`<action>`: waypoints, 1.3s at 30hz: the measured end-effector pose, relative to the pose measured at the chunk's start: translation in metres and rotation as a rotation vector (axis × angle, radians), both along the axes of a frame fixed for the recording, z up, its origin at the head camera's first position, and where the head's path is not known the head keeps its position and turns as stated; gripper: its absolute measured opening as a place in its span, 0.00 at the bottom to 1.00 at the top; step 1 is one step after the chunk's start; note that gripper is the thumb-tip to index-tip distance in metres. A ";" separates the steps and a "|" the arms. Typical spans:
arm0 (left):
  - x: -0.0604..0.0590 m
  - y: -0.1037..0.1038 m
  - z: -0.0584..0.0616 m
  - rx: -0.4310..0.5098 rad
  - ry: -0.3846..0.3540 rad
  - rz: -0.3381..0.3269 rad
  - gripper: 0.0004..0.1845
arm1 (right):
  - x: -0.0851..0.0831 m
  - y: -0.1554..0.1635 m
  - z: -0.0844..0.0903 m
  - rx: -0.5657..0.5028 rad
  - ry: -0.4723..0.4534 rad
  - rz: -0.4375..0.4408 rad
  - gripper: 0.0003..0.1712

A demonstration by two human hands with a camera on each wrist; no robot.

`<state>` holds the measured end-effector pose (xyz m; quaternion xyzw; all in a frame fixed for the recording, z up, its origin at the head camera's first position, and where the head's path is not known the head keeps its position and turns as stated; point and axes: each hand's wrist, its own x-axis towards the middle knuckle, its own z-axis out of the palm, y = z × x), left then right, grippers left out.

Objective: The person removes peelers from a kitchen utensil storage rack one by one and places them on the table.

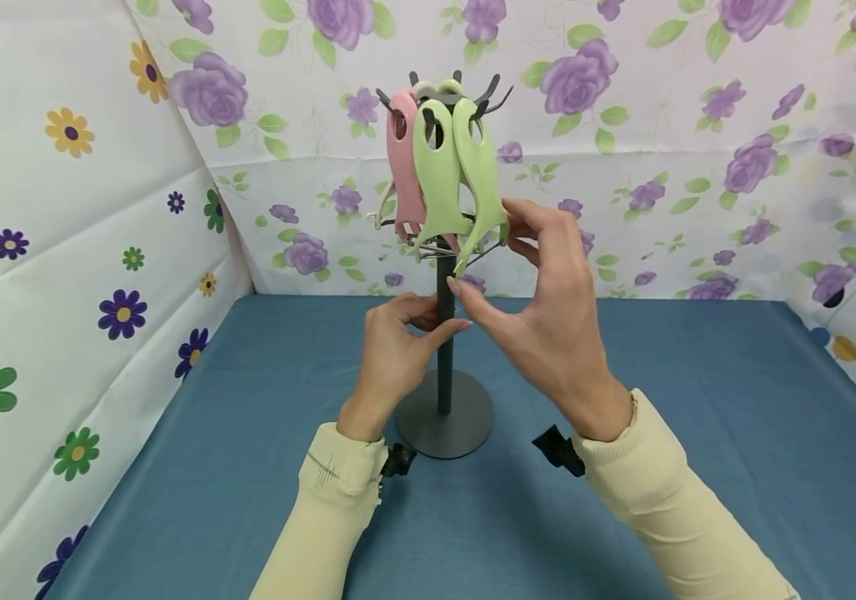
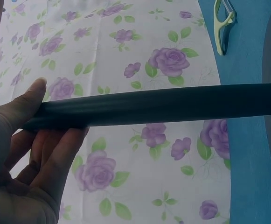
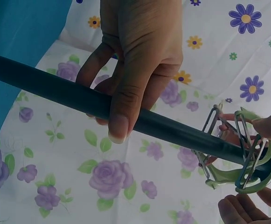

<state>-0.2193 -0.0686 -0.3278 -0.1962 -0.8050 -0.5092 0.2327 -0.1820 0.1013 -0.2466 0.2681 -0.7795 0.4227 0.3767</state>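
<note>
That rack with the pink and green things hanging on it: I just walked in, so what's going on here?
A person steadies a dark stand on the blue table. Their left hand grips its pole. Their right hand touches the lower end of a green peeler hanging from the top hooks, fingers at its blade. Another green peeler and a pink peeler hang beside it.

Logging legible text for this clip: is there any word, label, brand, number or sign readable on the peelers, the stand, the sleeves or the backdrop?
None: no readable text in any view.
Green peelers and pink peeler: plain, no print visible.
Stand pole, gripped by the left hand: bare.
Right hand at a peeler's lower end: sleeves unmarked.
Floral backdrop: flowers only.
</note>
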 end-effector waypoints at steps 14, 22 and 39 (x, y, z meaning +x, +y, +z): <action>-0.001 0.000 -0.001 -0.001 0.008 -0.015 0.13 | -0.001 -0.005 -0.002 -0.030 -0.008 0.014 0.38; 0.000 0.000 -0.001 0.002 0.012 -0.019 0.12 | 0.000 -0.005 -0.003 -0.039 0.000 0.011 0.37; 0.001 0.001 0.001 -0.011 0.002 -0.003 0.12 | 0.004 -0.001 0.000 -0.053 0.031 -0.001 0.35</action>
